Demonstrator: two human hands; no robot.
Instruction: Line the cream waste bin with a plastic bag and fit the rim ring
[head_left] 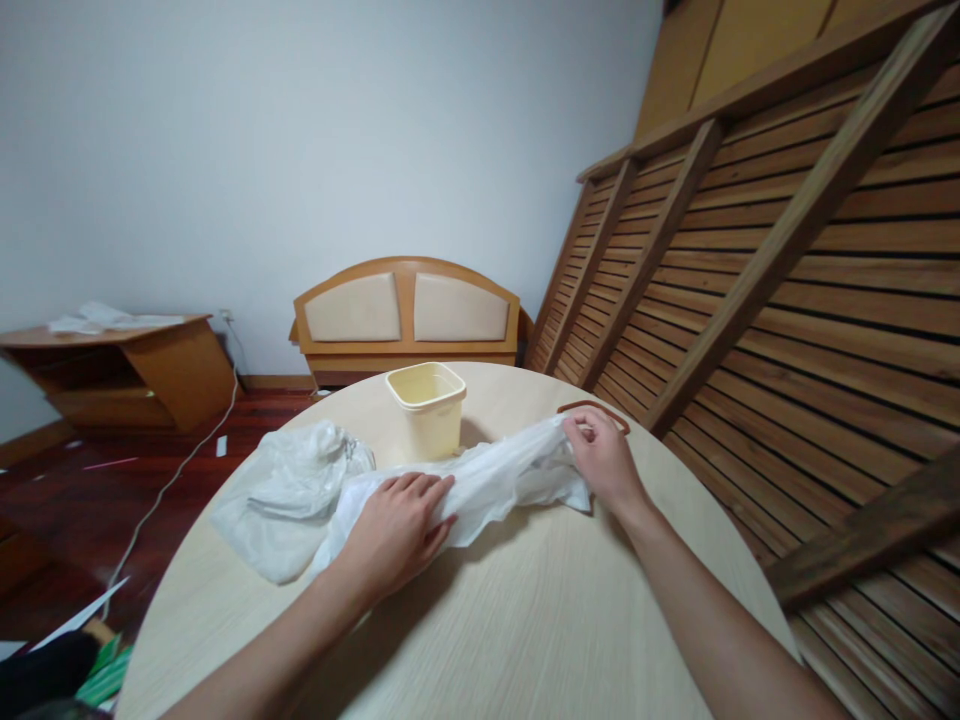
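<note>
A crumpled white plastic bag [502, 490] lies stretched across the round table [585, 610]. My right hand [604, 455] pinches its right end between thumb and fingers, a little above the tabletop. Over the bag's left part rests my left hand [401, 525], its fingers laid on the plastic and its thumb apart. A second, more see-through plastic bag [281, 505] lies bunched to the left of that hand. Just behind the stretched bag stands a pale yellow square tub [427, 415], upright and without a lid. Behind my right hand is a thin brown curved strip [611, 414], partly hidden.
A large slatted wooden panel [750, 300] leans along the right side, close to the table. Behind the table stands a padded headboard [409, 310]. A low wooden cabinet [150, 370] is at the left, with a white cable [176, 475] trailing over the floor.
</note>
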